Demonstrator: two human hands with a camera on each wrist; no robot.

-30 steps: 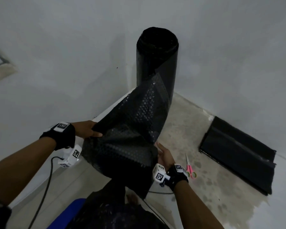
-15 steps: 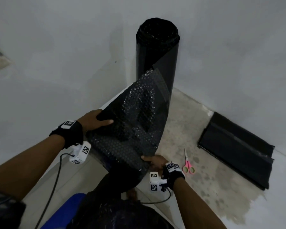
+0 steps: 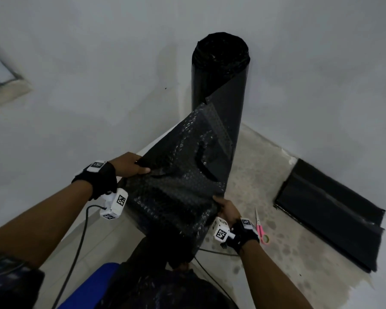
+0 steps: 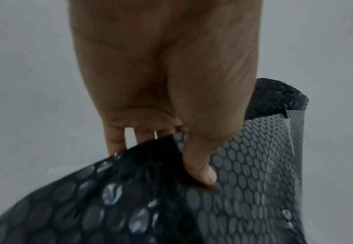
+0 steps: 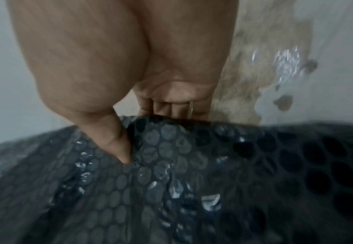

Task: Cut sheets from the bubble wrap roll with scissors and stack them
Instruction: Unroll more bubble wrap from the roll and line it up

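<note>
Standing upright in the room corner at 12 o'clock, the black bubble wrap roll (image 3: 221, 85) feeds a loose sheet (image 3: 176, 186) down toward the person at 6 o'clock. That sheet is still joined to the roll, bubbled face up, with a crease and a folded flap near its middle.

The left hand (image 3: 129, 166) holds the sheet's edge at about 9 o'clock. In the left wrist view the thumb (image 4: 200, 166) presses on the flat, dotted face while the fingers (image 4: 115, 142) lie behind the edge, pinching the wrap between them; the roll's ragged top (image 4: 275, 97) shows at 2 o'clock behind the hand.

The right hand (image 3: 226, 210) holds the opposite edge at about 4 o'clock. In the blurred right wrist view its thumb (image 5: 113, 140) digs into the bubbled face and the curled fingers (image 5: 171, 104) sit behind the rim, so this hand pinches the wrap as well.

Pink-handled scissors (image 3: 260, 228) lie on the stained floor (image 3: 265, 170) just right of the right wrist, touched by neither hand. Farther out at 3 o'clock, a flat stack of black sheets (image 3: 334, 210) rests on the floor against the wall (image 3: 321, 74). A blue object (image 3: 87, 286) shows at the lower edge near 7 o'clock.
</note>
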